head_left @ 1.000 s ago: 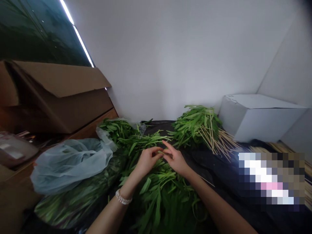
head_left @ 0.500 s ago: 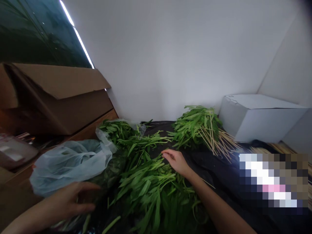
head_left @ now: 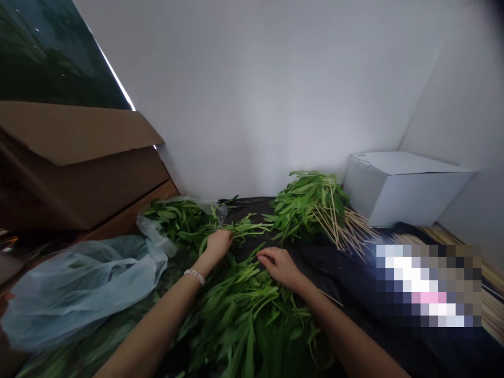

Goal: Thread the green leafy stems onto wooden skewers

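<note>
Greens (head_left: 250, 320) lie before me — my right hand (head_left: 281, 266) pinches beside them, contents unclear; my left hand (head_left: 218, 245), grip hidden, meets farther stems (head_left: 249, 228) — picking seems the step, calling for gentle separation

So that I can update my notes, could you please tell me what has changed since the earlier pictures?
The left hand parted from the right hand, swung to the lower left, then moved forward to the far stems; its grip is hidden. The view turned slightly right. The right hand stays by the front pile; the sticks and white box look unmoved.
</note>
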A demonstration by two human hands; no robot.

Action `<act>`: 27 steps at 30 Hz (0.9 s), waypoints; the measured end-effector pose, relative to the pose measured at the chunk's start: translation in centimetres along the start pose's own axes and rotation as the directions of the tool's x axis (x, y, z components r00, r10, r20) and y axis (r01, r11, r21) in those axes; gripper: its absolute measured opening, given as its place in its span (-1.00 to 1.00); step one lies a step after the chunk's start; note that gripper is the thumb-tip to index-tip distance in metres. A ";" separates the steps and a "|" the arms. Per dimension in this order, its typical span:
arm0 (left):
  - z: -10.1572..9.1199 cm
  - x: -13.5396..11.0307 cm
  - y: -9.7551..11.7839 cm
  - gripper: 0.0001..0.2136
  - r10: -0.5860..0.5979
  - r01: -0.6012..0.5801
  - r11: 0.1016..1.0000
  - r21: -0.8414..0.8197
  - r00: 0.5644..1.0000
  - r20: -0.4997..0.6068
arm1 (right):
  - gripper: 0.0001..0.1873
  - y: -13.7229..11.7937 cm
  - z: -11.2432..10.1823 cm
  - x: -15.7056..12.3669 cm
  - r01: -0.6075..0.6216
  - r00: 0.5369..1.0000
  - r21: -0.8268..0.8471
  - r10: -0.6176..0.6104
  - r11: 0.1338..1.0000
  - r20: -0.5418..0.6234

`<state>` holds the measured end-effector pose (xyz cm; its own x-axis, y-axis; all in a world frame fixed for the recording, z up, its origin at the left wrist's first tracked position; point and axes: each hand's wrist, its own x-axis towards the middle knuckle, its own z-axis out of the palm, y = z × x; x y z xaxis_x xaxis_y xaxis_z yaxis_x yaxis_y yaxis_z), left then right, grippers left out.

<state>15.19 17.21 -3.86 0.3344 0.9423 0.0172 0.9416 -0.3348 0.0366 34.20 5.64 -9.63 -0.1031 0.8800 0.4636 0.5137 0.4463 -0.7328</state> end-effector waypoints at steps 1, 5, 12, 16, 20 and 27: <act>0.6 0.2 -0.2 -0.83 -0.024 0.024 1.000 0.012 1.000 -0.013 | -0.79 0.0 0.0 0.0 0.002 1.000 0.001 -0.002 1.000 -0.004; 0.7 -0.5 -1.8 -0.83 -0.063 0.062 0.998 -0.018 0.994 -0.093 | -0.79 0.0 0.0 0.1 -0.015 1.000 0.053 0.016 0.998 -0.014; -3.0 -3.6 -1.2 -0.78 0.003 -0.101 0.936 -0.338 0.960 -0.279 | -0.68 0.3 0.4 0.6 -0.319 0.935 0.535 0.352 0.782 0.043; -2.8 -6.8 1.4 -0.83 0.117 -0.372 0.765 -0.525 0.883 -0.455 | -0.54 -0.5 0.0 0.9 -0.398 0.861 0.810 0.480 0.431 0.168; -2.1 -8.9 2.7 -0.83 0.183 -0.427 0.791 -0.437 0.849 -0.496 | -0.58 -0.8 -0.9 1.1 -0.217 0.873 0.959 0.477 0.185 0.106; -3.6 -10.0 1.8 -0.76 -0.124 -0.273 0.748 -0.605 0.837 -0.532 | -0.73 0.3 -1.5 1.2 -0.169 0.877 0.964 0.477 0.204 0.053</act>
<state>13.44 7.14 -0.41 0.1414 0.8286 0.5417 0.5887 -0.5104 0.6269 35.51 6.57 -8.54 0.1099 0.9935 0.0308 -0.6989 0.0992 -0.7083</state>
